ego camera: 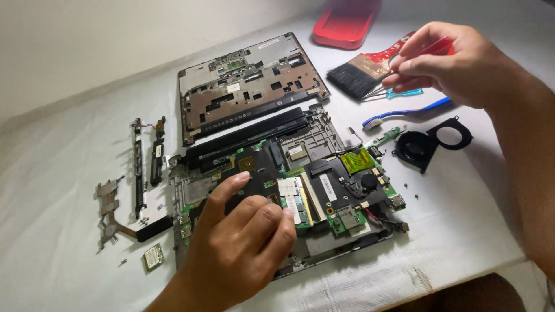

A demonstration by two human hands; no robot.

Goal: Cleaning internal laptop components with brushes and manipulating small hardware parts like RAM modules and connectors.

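Opened laptop base [324, 173] near tabletop [52, 266] front edge, left hand [240, 248] curled, fingertips pressing its green circuit board [295, 199]. Right hand [457, 63] at far right corner, pinching red-handled paintbrush [364, 72]. Black fan [419, 147] beside.

White cloth [69, 254] covers the work table, creased, with a coarser woven patch and a small stain near the front edge. Plain off-white wall [87, 40] behind, meeting the table along a diagonal line. Light soft and even, slightly warm; faint shadows fall on the cloth
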